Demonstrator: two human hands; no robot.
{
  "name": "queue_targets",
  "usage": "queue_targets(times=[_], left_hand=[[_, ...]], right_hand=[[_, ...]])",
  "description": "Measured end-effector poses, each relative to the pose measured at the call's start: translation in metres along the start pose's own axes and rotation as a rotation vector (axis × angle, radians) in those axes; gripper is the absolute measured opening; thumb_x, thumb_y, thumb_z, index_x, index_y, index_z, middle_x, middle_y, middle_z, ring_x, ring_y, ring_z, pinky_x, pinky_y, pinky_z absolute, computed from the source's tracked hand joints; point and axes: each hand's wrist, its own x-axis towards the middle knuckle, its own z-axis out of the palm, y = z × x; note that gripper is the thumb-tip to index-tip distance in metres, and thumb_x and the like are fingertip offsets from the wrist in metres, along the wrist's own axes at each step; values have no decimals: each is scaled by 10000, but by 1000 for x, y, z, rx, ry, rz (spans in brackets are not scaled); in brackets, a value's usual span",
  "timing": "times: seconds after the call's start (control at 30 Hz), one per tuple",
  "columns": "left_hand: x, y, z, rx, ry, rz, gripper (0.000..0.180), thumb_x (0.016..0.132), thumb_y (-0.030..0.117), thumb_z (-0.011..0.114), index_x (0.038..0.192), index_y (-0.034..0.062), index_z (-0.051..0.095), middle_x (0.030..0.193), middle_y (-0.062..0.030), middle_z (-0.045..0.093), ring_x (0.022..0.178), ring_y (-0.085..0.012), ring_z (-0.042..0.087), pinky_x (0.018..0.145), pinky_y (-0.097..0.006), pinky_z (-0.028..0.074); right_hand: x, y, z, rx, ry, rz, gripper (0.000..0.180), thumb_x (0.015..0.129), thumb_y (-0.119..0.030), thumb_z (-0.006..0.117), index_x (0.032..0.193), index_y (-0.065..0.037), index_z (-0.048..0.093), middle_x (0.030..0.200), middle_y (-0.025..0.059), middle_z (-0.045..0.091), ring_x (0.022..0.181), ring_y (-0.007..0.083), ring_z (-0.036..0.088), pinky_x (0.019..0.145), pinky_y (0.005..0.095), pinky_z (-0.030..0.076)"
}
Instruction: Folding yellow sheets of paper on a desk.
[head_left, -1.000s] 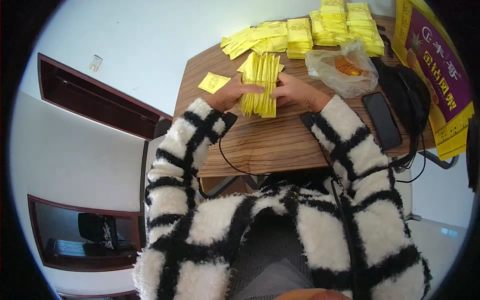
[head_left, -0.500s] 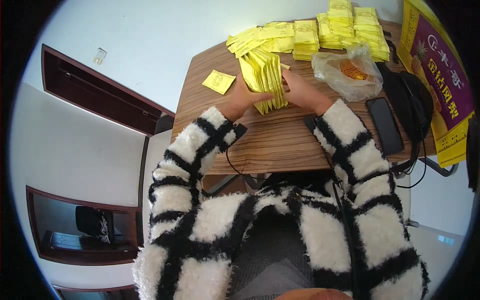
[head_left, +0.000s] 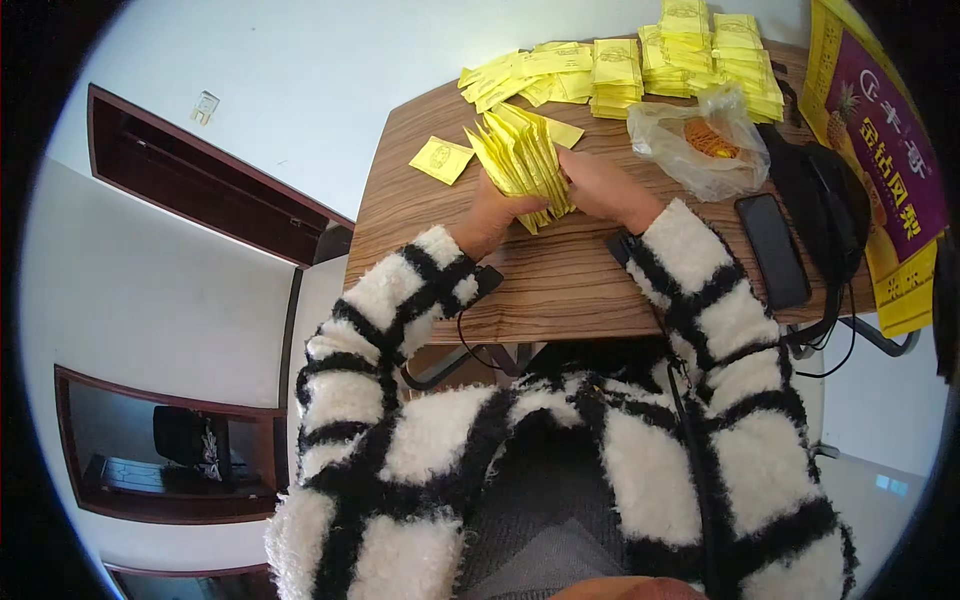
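the grip of the left hand (head_left: 490, 214) and the right hand (head_left: 602, 186) is closed about a fanned bundle of yellow packets (head_left: 518, 160), over the left half of the counter (head_left: 580, 295) — clasped from both sides, apparently so the loose pieces do not slip. a single packet (head_left: 441, 159) lies near the left edge; packet stacks (head_left: 616, 76) line the far edge, presumably out of the hands' way.

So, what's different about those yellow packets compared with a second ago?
The bundle of packets has tipped, its top now leaning left. The left hand and right hand still hold it. The loose packet, phone and plastic bag stayed put.
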Motion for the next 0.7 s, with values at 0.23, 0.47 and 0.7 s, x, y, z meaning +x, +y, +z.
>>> queue_targets(times=[0.23, 0.47, 0.7], left_hand=[[-2, -8, 3, 24, 47, 21, 634, 631, -63, 783, 1208, 36, 539, 1147, -55, 633, 1051, -178, 614, 934, -339, 502], [-4, -6, 7, 100, 11, 57, 636, 638, -40, 800, 1210, 34, 532, 1139, -52, 628, 1049, -174, 607, 932, -333, 500], [-3, -6, 6, 169, 58, 112, 649, 637, -20, 814, 1214, 30, 523, 1134, -56, 628, 1044, -176, 606, 927, -329, 501]], right_hand=[[0, -4, 1, 7, 43, 10, 478, 888, -188, 543, 1335, -54, 441, 1123, 259, 629, 1040, 424, 601, 851, 469, 484], [-3, 0, 5, -24, -31, 82, 460, 873, -136, 523, 1320, -54, 452, 1118, 261, 629, 1043, 423, 599, 848, 463, 486], [2, 12, 13, 45, 119, -60, 454, 865, -144, 554, 1299, -44, 461, 1099, 262, 636, 1039, 427, 601, 852, 468, 483]])
